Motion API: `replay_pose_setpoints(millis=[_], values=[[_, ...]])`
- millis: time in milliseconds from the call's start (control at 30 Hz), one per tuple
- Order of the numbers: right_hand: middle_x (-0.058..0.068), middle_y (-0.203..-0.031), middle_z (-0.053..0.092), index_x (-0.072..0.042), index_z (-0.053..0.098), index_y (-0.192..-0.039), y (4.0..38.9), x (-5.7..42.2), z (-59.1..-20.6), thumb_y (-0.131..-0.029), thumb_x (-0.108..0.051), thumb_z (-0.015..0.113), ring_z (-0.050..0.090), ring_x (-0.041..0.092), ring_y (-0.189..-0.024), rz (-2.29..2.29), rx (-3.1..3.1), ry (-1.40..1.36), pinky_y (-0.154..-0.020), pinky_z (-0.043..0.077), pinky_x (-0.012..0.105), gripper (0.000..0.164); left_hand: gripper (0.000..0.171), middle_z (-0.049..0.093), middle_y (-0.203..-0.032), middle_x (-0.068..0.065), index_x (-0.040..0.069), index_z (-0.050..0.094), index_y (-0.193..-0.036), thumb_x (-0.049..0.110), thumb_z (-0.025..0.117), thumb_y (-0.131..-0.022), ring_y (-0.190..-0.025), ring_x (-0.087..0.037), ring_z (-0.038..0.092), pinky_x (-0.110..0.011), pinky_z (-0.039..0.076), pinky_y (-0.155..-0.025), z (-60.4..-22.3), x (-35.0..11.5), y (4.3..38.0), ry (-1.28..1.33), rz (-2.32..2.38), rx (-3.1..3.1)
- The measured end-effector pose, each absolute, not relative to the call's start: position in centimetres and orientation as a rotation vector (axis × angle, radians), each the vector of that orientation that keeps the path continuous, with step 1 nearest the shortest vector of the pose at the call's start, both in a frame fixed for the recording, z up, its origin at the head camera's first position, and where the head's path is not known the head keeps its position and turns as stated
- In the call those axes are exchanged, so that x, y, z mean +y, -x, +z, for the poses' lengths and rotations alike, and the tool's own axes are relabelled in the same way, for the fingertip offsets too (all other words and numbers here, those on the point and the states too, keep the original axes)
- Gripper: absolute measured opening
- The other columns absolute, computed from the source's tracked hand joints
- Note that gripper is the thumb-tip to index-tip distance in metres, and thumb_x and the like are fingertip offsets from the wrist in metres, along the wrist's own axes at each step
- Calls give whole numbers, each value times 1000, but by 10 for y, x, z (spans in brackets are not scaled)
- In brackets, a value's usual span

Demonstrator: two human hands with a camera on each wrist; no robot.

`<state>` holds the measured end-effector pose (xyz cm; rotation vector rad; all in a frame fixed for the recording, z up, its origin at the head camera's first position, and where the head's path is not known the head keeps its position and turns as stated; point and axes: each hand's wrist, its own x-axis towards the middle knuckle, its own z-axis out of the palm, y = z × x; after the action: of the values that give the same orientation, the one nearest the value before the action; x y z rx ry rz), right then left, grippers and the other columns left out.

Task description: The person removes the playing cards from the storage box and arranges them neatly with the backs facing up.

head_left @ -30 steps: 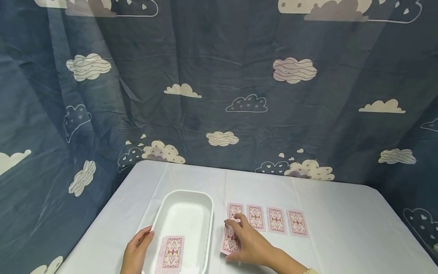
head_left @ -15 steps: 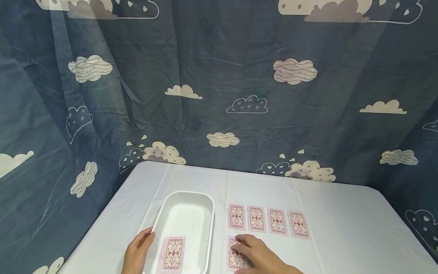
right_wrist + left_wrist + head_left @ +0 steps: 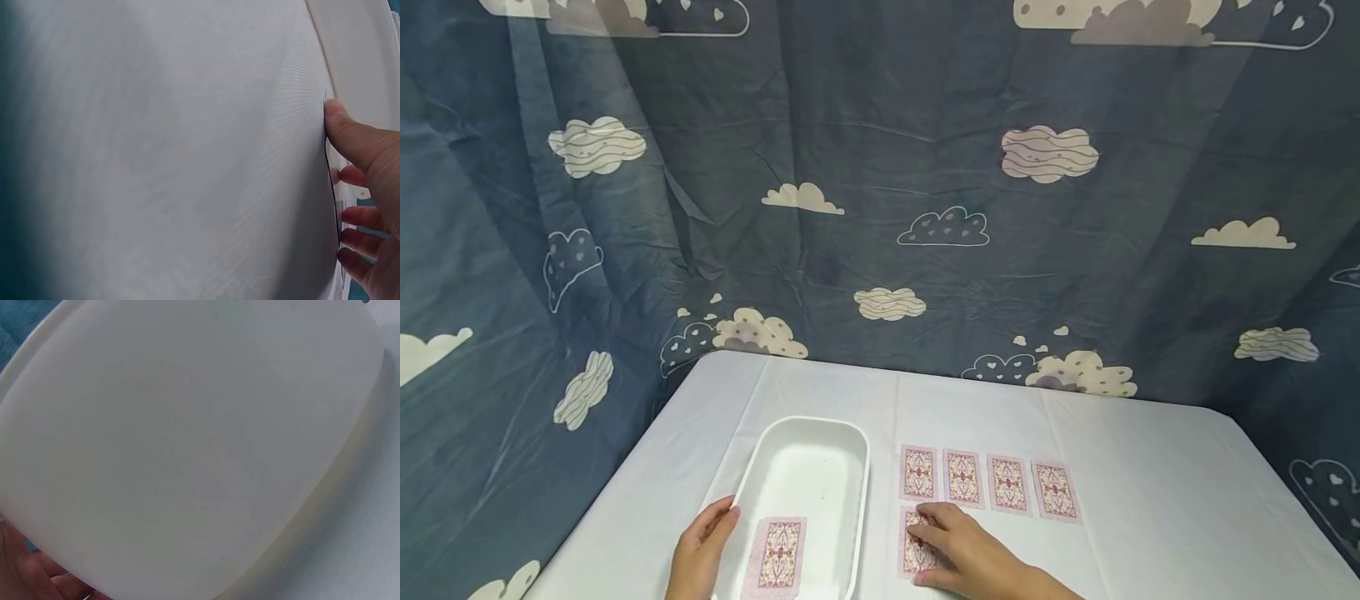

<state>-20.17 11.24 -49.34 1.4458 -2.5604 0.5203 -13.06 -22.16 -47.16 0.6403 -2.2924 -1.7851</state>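
A white tray (image 3: 752, 479) stands on the table with a pink-backed stack of cards (image 3: 775, 554) at its near end. My left hand (image 3: 703, 546) rests with relaxed fingers against the tray's left rim; the tray's outer wall (image 3: 200, 437) fills the left wrist view. A row of several face-down cards (image 3: 985, 480) lies to the right of the tray. Just below the row's left end lies one more card (image 3: 913, 546), and my right hand (image 3: 955, 546) rests flat on it. In the right wrist view, my thumb (image 3: 350, 134) touches the card's edge.
A white cloth covers the table (image 3: 1165, 517). A dark blue curtain with cloud prints (image 3: 880, 208) hangs close behind and around both sides. The table's back edge runs along the curtain.
My right hand carried one card down from beside the row's left end and laid it flat on the table below that row. My left hand stayed at the tray.
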Motion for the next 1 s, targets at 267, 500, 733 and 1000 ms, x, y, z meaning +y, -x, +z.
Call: replay_pose_setpoints(millis=[267,500,733,1000], values=[[7,-117,42,-14,52,-113,205,105,-482,-66,-53,59,41,19,-104,581,-2544,-1383,-81,38,38,61,54,53,-106,-13,2,46,-117,43,49,-82,-93,-22,50,-35,39,-78,-470,-223,131,-660,-1804,-2289],[0,-118,39,-21,47,-116,215,79,-448,-61,-47,69,39,17,-105,802,-2525,-1428,-80,39,34,65,55,54,-106,-13,1,45,-117,42,49,-82,-98,-24,47,-40,34,-84,-472,-223,131,-644,-1809,-2287],[0,-115,40,-18,48,-115,216,39,-430,-66,-47,65,40,15,-104,849,-2433,-1535,-81,38,31,60,50,56,-100,-11,0,47,-116,38,50,-83,-92,-18,48,-36,35,-82,-472,-223,130,-624,-1777,-2279],[1,-112,41,-16,51,-112,214,-1,-428,-66,-47,65,38,10,-103,836,-2384,-1641,-83,35,23,58,49,55,-102,-12,0,48,-115,36,51,-83,-91,-16,49,-34,36,-81,-472,-223,130,-620,-1788,-2253]])
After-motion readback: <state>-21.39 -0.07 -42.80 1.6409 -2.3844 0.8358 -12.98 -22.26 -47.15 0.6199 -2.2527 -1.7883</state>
